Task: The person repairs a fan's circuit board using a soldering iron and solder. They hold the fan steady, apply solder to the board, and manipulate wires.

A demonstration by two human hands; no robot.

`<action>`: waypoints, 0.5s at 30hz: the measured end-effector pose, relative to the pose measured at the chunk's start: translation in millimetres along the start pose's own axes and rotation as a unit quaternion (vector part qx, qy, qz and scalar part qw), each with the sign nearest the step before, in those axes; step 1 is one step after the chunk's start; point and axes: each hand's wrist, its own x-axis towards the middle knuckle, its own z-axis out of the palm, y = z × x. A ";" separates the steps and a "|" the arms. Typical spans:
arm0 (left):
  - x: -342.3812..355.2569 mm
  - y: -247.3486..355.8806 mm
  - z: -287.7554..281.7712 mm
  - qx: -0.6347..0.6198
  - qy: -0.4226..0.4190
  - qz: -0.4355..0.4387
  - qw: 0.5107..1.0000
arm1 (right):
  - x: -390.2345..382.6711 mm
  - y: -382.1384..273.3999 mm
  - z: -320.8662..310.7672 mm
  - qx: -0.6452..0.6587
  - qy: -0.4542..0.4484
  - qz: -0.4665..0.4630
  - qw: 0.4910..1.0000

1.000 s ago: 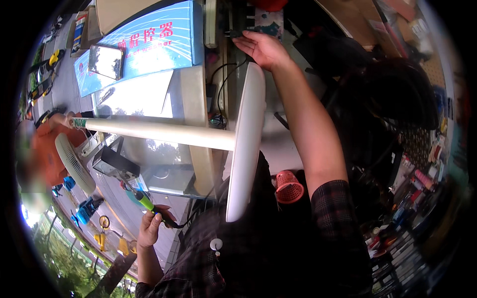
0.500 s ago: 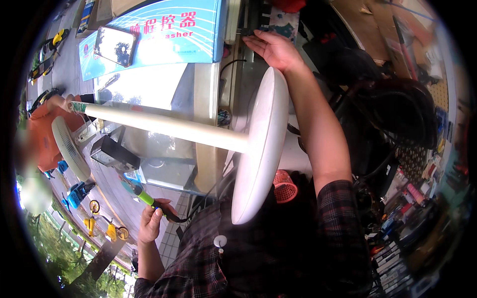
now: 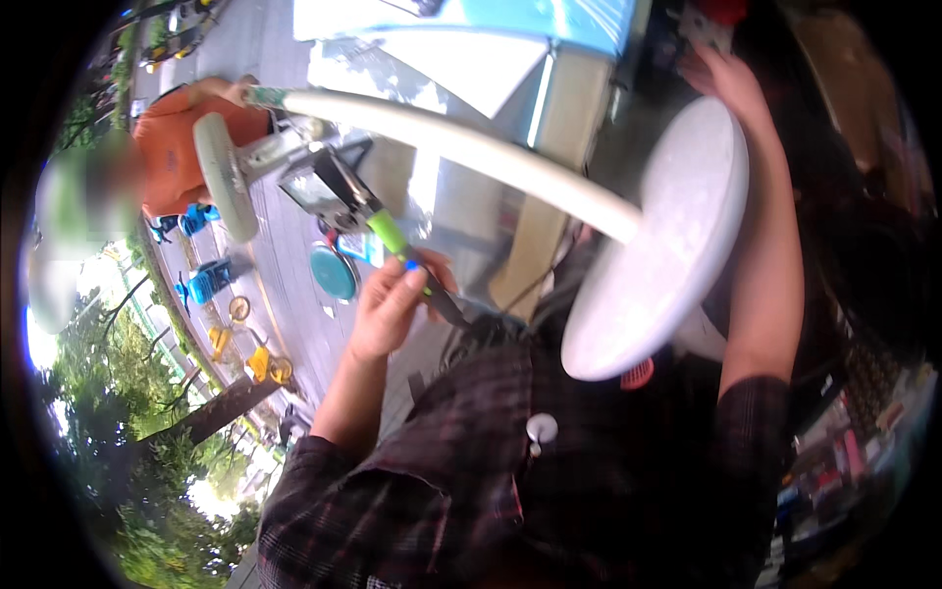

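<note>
My left hand [image 3: 391, 304] is closed around a slim corded tool with a lime-green and black handle [image 3: 389, 232], which looks like a soldering iron. Its front end overlaps a black box-shaped device [image 3: 319, 185], so the tip is hard to make out. A white pole [image 3: 461, 147] slants across the counter, with a white oval base [image 3: 662, 245] at my end. That base rests against or just before my right forearm. Beyond it my right hand [image 3: 724, 77] is stretched out, blurred, fingers extended near a red item [image 3: 721, 10]. Another person's hand [image 3: 238, 91] is at the pole's far end.
The person in an orange shirt [image 3: 186, 147] stands across the glass counter [image 3: 412, 187], beside a white round fan-like head [image 3: 224, 177]. A blue box [image 3: 579, 22] lies on the counter. Parked bicycles [image 3: 257, 358] and a teal disc [image 3: 334, 272] are outside.
The whole view has shifted, moving the scene rightward and upward in the picture. My left hand and the tool have moved closer to the black device. The base stays by my right forearm.
</note>
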 end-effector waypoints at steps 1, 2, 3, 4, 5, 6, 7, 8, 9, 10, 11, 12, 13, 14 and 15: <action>2.9 -4.2 -3.5 -0.015 -0.013 0.034 0.999 | -19.2 -2.4 2.3 0.040 0.044 -0.014 0.998; 2.1 -12.7 -7.7 -0.040 -0.031 0.055 0.997 | -56.4 -14.3 11.3 0.070 0.087 -0.029 0.993; 3.7 -10.7 -10.2 -0.035 -0.054 0.057 0.996 | -82.8 -13.6 -2.9 0.097 0.109 -0.022 0.989; 4.7 -12.2 -13.9 -0.035 -0.077 0.059 0.995 | -117.1 -16.9 -8.6 0.068 0.131 -0.032 0.988; 5.3 -7.6 -14.2 -0.051 -0.103 0.047 0.992 | -151.5 -16.0 -14.9 0.062 0.165 -0.044 0.983; 3.4 -11.4 -12.4 -0.053 -0.107 0.044 0.992 | -181.6 -7.4 -32.3 0.080 0.177 -0.068 0.979; 3.4 -12.8 -15.7 -0.055 -0.113 0.040 0.991 | -215.5 -12.6 -32.0 0.081 0.221 -0.086 0.968; 4.2 -14.1 -19.1 -0.058 -0.123 0.037 0.990 | -249.7 -18.3 -32.7 0.084 0.255 -0.115 0.956; 5.7 -13.1 -22.1 -0.053 -0.154 0.052 0.985 | -281.9 -20.0 -35.4 0.105 0.274 -0.155 0.943; 11.2 -12.1 -25.5 -0.063 -0.174 0.054 0.981 | -319.1 -36.7 -16.9 0.093 0.334 -0.181 0.920; 13.0 -13.6 -29.2 -0.072 -0.187 0.059 0.978 | -347.2 -50.4 5.0 0.095 0.344 -0.225 0.907; 11.8 -15.0 -33.4 -0.083 -0.197 0.060 0.975 | -372.5 -61.5 30.1 0.093 0.351 -0.264 0.893; 6.8 -18.2 -41.5 -0.088 -0.210 0.066 0.972 | -387.5 -66.4 60.0 0.077 0.291 -0.300 0.905; 5.7 -19.3 -47.7 -0.092 -0.217 0.063 0.970 | -403.0 -73.2 92.7 0.055 0.236 -0.334 0.911; 6.4 -17.7 -51.4 -0.095 -0.229 0.057 0.967 | -415.4 -78.3 132.4 0.049 0.199 -0.350 0.914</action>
